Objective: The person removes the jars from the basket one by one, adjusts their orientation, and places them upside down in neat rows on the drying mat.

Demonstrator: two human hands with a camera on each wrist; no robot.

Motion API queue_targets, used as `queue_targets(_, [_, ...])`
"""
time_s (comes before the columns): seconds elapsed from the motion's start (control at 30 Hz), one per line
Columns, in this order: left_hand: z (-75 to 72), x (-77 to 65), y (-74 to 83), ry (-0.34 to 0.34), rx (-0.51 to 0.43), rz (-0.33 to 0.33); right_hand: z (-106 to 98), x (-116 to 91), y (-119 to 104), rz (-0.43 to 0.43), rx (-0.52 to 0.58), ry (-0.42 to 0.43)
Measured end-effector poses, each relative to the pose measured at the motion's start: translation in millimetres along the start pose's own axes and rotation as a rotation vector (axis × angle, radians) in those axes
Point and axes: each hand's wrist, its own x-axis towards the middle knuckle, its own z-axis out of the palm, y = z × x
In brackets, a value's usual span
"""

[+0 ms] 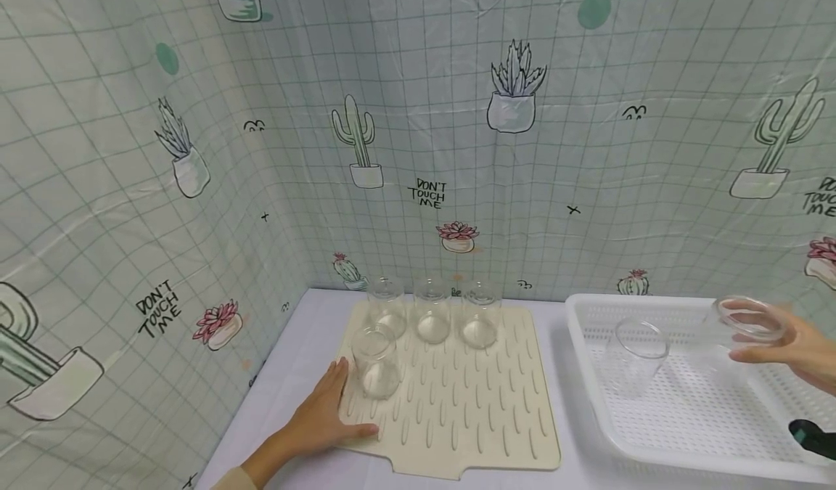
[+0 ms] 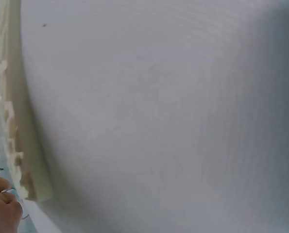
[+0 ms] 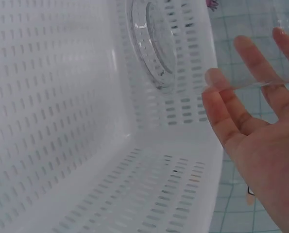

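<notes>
My left hand (image 1: 320, 414) rests at the left edge of a cream ridged drying mat (image 1: 457, 417), fingers straight and thumb spread onto its front corner. Just beyond its fingertips a clear drinking glass (image 1: 379, 381) stands on the mat. Three more glasses, including the middle one (image 1: 432, 324), form a row along the mat's back. Over the white basket (image 1: 588, 395), my right hand (image 1: 800, 348) grips another clear glass (image 1: 731, 334) around its side near the rim. The right wrist view shows this glass's thick base (image 3: 161, 73) toward the basket wall.
One further clear glass (image 1: 636, 363) leans in the basket's left part. A dark object (image 1: 813, 435) overlaps the basket's right front. A patterned cactus curtain (image 1: 418, 134) hangs behind and to the left of the white table (image 1: 294, 374).
</notes>
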Motion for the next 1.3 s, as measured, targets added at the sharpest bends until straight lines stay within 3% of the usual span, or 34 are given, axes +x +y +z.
queue_targets(0.37, [-33.8, 3.1, 10.6, 0.035, -0.075, 0.000, -15, 4, -16, -0.054, -0.069, 0.072])
queue_targets(0.43, [-40.4, 3.9, 14.5, 0.053, -0.081, 0.010, -16, 4, -22, -0.057, -0.104, 0.109])
queue_targets(0.57, [-54.1, 4.8, 23.2, 0.089, -0.096, 0.033, -19, 3, -42, -0.021, -0.146, 0.113])
queue_targets(0.73, [-68.2, 7.0, 34.6, 0.113, -0.110, 0.054, -22, 3, -66, -0.044, -0.155, 0.096])
queue_targets(1.1, [-83.0, 16.2, 71.2, 0.141, -0.165, 0.147, -14, 4, -121, -0.120, -0.091, 0.053])
queue_targets(1.3, [-82.7, 18.9, 95.4, 0.128, -0.185, 0.191, -4, 6, -147, -0.181, -0.051, 0.024])
